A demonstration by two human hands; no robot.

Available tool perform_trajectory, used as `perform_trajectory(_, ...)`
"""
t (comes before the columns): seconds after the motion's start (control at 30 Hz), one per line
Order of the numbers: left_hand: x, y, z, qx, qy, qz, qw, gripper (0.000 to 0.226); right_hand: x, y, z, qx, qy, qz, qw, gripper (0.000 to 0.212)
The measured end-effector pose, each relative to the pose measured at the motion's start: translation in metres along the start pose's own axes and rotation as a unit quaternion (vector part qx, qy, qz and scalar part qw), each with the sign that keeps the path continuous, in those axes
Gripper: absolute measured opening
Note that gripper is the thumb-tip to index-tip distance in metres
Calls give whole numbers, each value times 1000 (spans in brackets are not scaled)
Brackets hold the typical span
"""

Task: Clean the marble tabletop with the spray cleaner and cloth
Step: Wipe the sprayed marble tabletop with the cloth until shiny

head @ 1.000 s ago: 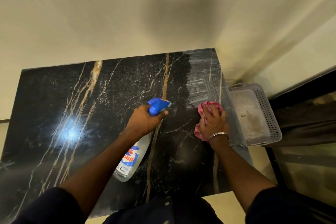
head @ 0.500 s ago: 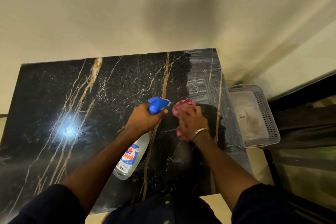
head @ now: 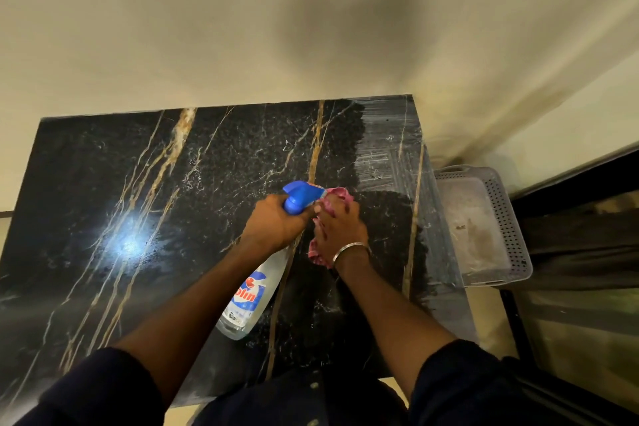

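Observation:
A black marble tabletop (head: 173, 218) with gold and white veins fills the lower half of the head view. My left hand (head: 273, 223) grips the neck of a clear spray bottle (head: 247, 301) with a blue trigger head, held tilted over the table's middle. Just right of it, my right hand (head: 340, 226) presses a pink cloth (head: 340, 195) against the marble, its fingers lying over the cloth. The cloth shows above and below the hand. The two hands touch near the blue trigger.
Hazy wipe streaks cover the far right corner of the tabletop (head: 387, 142). A grey perforated plastic basket (head: 498, 218) sits beside the table's right edge, lower down. A cream wall runs behind the table. A dark frame stands at the far right.
My right hand has slid the pink cloth leftward across the marble, from near the right edge to beside the spray bottle's head. The left hand and bottle have hardly moved.

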State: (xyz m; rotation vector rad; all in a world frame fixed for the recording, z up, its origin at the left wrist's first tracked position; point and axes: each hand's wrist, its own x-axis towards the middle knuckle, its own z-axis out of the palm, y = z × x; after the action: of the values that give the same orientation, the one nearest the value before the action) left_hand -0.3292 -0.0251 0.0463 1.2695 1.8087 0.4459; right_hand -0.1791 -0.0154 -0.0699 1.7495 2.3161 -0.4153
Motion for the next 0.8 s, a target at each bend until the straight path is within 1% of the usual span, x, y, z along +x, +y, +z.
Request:
perform_trajectory(0.07, 3, -1, 2, 0, -3, -6, 1000, 47, -1, 3, -3, 3, 0, -17, 1000, 54)
perform_trajectory(0.13, 7, -1, 2, 4, -8, -6, 1000, 49, -10, 19, -9, 9, 21, -25, 999, 54)
perform_trajectory(0.17, 8, -1, 2, 7, -10, -2, 1000, 49, -12, 33, -12, 10, 36, -10, 999, 55)
perform_trajectory(0.27, 13, -2, -1, 10, -10, 9, 1000, 48, -12, 85, -18, 33, 87, 106, 990, 55)
perform_trajectory(0.33, 14, -3, -3, 12, -13, 9, 1000, 49, -7, 109, -18, 50, 85, 132, 986, 59)
perform_trajectory(0.43, 17, -5, -6, 13, -12, 5, 1000, 49, -3, 107, -19, 60, 71, 170, 981, 50)
perform_trajectory(0.53, 19, -5, -8, 16, -9, 6, 1000, 48, -3, 79, -26, 83, 85, 232, 965, 48)
perform_trajectory(0.57, 20, -6, -8, 18, -9, 6, 1000, 47, 0, 69, -28, 90, 87, 238, 963, 48)
perform_trajectory(0.63, 20, -5, -8, 23, -8, 4, 1000, 47, 7, 46, -31, 91, 79, 208, 971, 49)
perform_trajectory(0.73, 21, -2, -6, 20, 10, 9, 1000, 47, 16, 18, -28, 63, 59, 110, 990, 53)
perform_trajectory(0.8, 22, -1, -5, 14, 8, 14, 1000, 49, 17, 17, -26, 56, 55, 46, 996, 52)
